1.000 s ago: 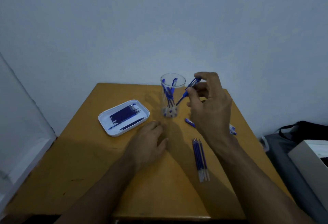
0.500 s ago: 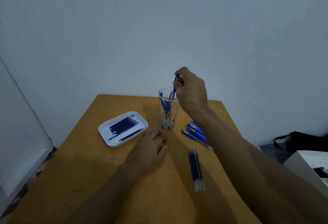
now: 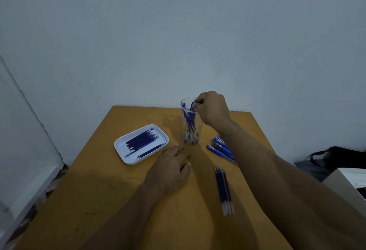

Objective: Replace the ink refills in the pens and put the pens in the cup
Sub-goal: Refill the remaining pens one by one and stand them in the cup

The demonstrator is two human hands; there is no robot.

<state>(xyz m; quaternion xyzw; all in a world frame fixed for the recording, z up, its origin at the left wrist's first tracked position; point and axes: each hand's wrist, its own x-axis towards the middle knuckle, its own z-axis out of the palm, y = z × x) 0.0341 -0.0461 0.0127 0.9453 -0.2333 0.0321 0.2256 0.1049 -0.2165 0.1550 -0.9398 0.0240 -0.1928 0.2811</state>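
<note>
Pen goes into cup
Right hand [image 3: 212, 109] has lowered pen [image 3: 192, 105] into cup [image 3: 190, 131], fingers pinching it; left hand [image 3: 172, 167] flat, relaxed; more pens wait.

A yellow-brown wooden table [image 3: 118, 200] carries a white rounded-rectangle plastic tray [image 3: 120, 147], a clear glass cup [image 3: 190, 131], loose blue plastic pens [image 3: 220, 148], a bundle of thin blue refills [image 3: 223, 186], and a flat left hand [image 3: 170, 167].
</note>
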